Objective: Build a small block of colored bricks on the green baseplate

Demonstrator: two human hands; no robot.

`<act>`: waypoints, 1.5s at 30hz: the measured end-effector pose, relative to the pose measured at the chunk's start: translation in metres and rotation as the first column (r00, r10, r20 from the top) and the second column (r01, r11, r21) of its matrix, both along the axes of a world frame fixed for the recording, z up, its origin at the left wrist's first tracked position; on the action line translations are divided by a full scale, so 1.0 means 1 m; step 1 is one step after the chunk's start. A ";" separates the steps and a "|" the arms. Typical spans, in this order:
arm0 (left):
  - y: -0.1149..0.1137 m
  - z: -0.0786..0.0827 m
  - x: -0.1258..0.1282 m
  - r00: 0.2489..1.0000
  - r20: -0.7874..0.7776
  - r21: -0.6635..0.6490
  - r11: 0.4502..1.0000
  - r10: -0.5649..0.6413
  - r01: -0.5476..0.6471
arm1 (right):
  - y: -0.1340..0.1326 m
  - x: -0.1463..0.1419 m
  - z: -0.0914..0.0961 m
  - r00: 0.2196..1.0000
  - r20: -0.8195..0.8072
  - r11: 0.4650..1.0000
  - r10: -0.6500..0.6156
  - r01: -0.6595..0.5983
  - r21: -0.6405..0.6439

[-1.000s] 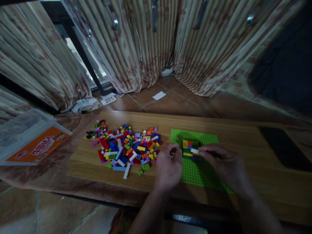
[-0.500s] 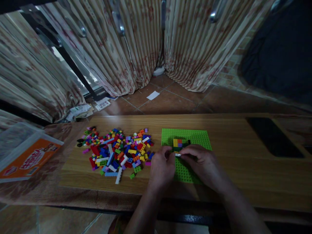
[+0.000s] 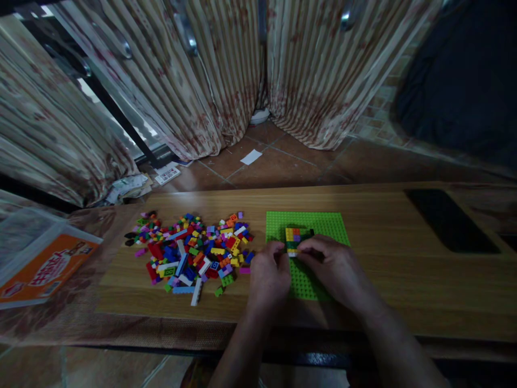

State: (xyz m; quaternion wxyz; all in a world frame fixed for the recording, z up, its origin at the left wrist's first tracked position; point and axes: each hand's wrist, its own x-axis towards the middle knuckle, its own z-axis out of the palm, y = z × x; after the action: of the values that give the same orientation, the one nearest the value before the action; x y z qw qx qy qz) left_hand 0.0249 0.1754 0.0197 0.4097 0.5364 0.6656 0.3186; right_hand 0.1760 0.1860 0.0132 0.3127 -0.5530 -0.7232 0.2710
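Observation:
A green studded baseplate [image 3: 307, 280] lies on the table, with a small block of toy bricks [image 3: 297, 236] on it in yellow, orange, purple and dark green. Along the near edge of that block sits a small white brick [image 3: 292, 254]. Fingers of my left hand [image 3: 269, 277] are pinched together at its left end. From the other side, the thumb and forefinger of my right hand [image 3: 335, 267] close on its right end. My right fingers partly cover the block's near right corner.
Many loose coloured bricks [image 3: 218, 251] are heaped left of the baseplate. A clear plastic box with an orange label [image 3: 48, 269] stands at the far left. On the right of the wooden table [image 3: 388, 291] lies a flat black rectangle [image 3: 452, 221].
The white brick has gone from a slight tilt in front of the block to lying flat along its near edge. Both hands have stayed close around it; the view has shifted slightly.

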 end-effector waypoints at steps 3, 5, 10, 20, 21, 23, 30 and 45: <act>0.000 -0.001 0.001 1.000 0.010 0.005 1.000 0.008 -0.009 | 0.001 -0.002 -0.001 1.000 -0.014 1.000 -0.014 0.014 0.007; 0.000 -0.001 0.001 1.000 -0.002 0.006 1.000 0.008 -0.008 | 0.001 -0.002 -0.001 1.000 -0.023 1.000 -0.020 0.020 0.003; 0.001 0.001 0.002 0.998 -0.061 0.038 0.999 0.004 -0.002 | 0.002 -0.003 0.000 0.999 -0.033 0.999 -0.040 0.040 -0.018; 0.005 0.001 0.003 0.994 -0.109 0.032 0.999 0.028 -0.025 | 0.004 -0.004 0.004 0.999 -0.024 0.999 -0.036 0.035 -0.034; 0.005 0.001 0.003 0.993 -0.117 0.035 0.999 0.021 -0.017 | 0.005 -0.004 0.004 0.999 -0.021 0.999 -0.036 0.035 -0.030; 0.005 0.000 0.002 0.993 -0.116 0.031 1.000 0.008 -0.005 | 0.005 -0.004 0.003 0.999 -0.017 0.999 -0.039 0.039 -0.022; 0.001 -0.001 0.001 0.998 -0.064 0.077 0.997 -0.003 0.008 | -0.001 0.003 0.002 0.953 -0.251 0.983 -0.173 0.150 -0.108; -0.002 -0.002 0.014 0.973 -0.223 0.043 0.998 0.052 -0.043 | 0.007 0.013 -0.010 0.931 0.059 0.932 -0.361 0.362 -0.014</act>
State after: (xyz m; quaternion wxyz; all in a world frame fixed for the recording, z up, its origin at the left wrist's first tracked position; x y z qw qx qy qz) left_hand 0.0385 0.1733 0.0176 0.3142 0.5605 0.7139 0.2782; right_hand 0.1891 0.1932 0.0030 0.3303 -0.6876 -0.6141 0.2026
